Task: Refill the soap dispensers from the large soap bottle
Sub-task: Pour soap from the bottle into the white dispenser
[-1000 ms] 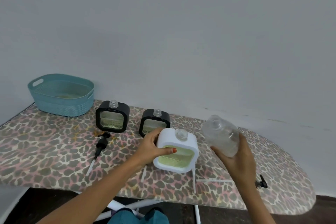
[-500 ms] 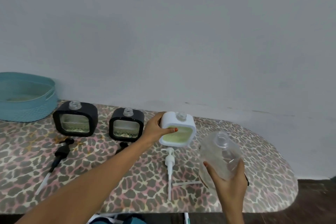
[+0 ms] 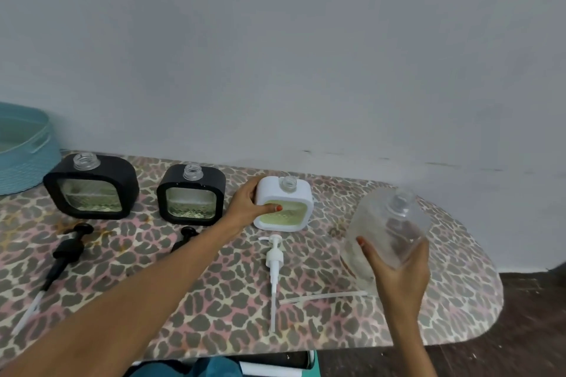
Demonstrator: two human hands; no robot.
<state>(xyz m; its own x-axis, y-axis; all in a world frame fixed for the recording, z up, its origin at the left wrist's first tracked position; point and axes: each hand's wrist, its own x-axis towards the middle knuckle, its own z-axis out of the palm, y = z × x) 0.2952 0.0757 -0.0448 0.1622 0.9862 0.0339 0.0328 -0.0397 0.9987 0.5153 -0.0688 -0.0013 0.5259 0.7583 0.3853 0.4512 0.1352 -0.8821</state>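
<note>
The leopard-print ironing board (image 3: 306, 315) serves as the work surface, set against a grey wall, with a teal basket (image 3: 24, 162) at its far left edge. The large clear bottle (image 3: 389, 223) is held to the right of the 3 dispensers, tilted with its uncapped neck up and away. The right hand (image 3: 398, 272) is cupped beneath it, thumb and fingers wrapped round the lower body, presumably so that its weight is carried from below and the neck can be tipped. How much soap is left inside cannot be told. 2 black dispensers (image 3: 92, 173) (image 3: 171, 184) stand upright in a row near the wall, necks open, apparently so that they can be filled in turn; soap shows only low in their windows. The white dispenser (image 3: 269, 193) stands just right of them, also open, its window showing yellow-green soap over most of its height. It is gripped by the left hand (image 3: 245, 208), fingers curled round its left side and thumb pressed on the window, most likely to steady it where it stands in line. The pumps are laid flat in front of their own dispensers, probably to keep pairs matched: 2 black pumps (image 3: 66, 249) (image 3: 185, 236) and 1 white pump (image 3: 273, 257). A thin clear tube (image 3: 321, 297) lies beside the bottle's base.
</note>
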